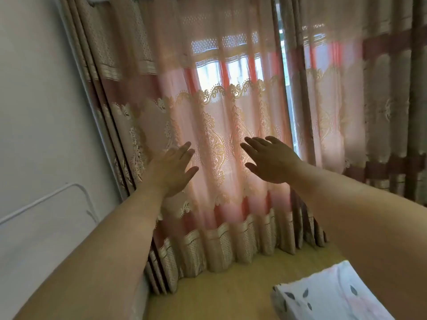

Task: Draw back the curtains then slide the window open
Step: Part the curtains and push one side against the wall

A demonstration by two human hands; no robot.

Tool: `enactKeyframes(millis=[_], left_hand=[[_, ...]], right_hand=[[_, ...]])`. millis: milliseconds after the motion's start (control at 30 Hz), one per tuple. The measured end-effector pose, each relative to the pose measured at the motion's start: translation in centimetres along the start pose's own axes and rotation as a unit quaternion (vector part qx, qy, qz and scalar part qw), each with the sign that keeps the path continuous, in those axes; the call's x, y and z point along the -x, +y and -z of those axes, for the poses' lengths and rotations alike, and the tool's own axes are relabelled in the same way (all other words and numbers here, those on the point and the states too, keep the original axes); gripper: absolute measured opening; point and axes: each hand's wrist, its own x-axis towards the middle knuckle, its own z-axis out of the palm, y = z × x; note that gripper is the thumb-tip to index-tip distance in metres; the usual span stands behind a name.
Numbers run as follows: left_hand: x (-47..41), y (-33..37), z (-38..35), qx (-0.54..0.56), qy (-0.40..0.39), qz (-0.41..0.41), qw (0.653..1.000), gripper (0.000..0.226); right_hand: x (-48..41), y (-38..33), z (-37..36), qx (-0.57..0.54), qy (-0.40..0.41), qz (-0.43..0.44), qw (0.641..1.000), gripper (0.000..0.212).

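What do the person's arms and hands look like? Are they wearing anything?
Both arms are bare, with no sleeves in view. The left hand and the right hand have no gloves, and I can't see any rings, watch or bracelet. The fingers look long and slim, and the forearms look wide near the camera.

Both bare arms stretched fwd and up, wrists about level w/ each other. Left hand (172,168) open, palm fwd, fingers (186,148) spread and pointing up. Right hand (269,159) open too, palm down-ish, fingers angled toward the left. Neither grips anything.
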Motion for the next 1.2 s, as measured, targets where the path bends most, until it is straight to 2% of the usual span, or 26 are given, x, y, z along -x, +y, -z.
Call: enactKeyframes(millis=[300, 533, 633, 800, 1100, 1200], left_hand=[[-5.8, -0.9, -13.0, 0.029, -0.049, 0.029, 0.998, 0.052], [-17.5, -2.7, -23.5, 0.058, -0.063, 0.062, 0.994, 0.049], [-22.8, -3.2, -25.9, 0.076, -0.063, 0.070, 0.993, 0.050], [-30.5, -4.1, -31.3, 0.074, -0.057, 0.051, 0.994, 0.051], [-41.3, -7.2, -47.3, 0.088, -0.054, -0.003, 0.995, 0.054], [-46.5, -9.7, -52.8, 0.090, -0.045, -0.028, 0.995, 0.053]], right_hand=[[-5.5, 0.1, -13.2, -0.016, -0.046, -0.021, 0.999, 0.061], [-14.1, 5.0, -26.6, -0.039, -0.089, -0.043, 0.994, 0.063], [-19.0, 8.1, -29.5, -0.051, -0.087, -0.070, 0.992, 0.063], [-27.1, 10.7, -35.0, -0.075, -0.073, -0.099, 0.990, 0.062], [-36.5, 11.6, -49.9, -0.030, -0.120, -0.092, 0.988, 0.063], [-41.2, 12.8, -54.1, -0.018, -0.119, -0.121, 0.985, 0.062]])
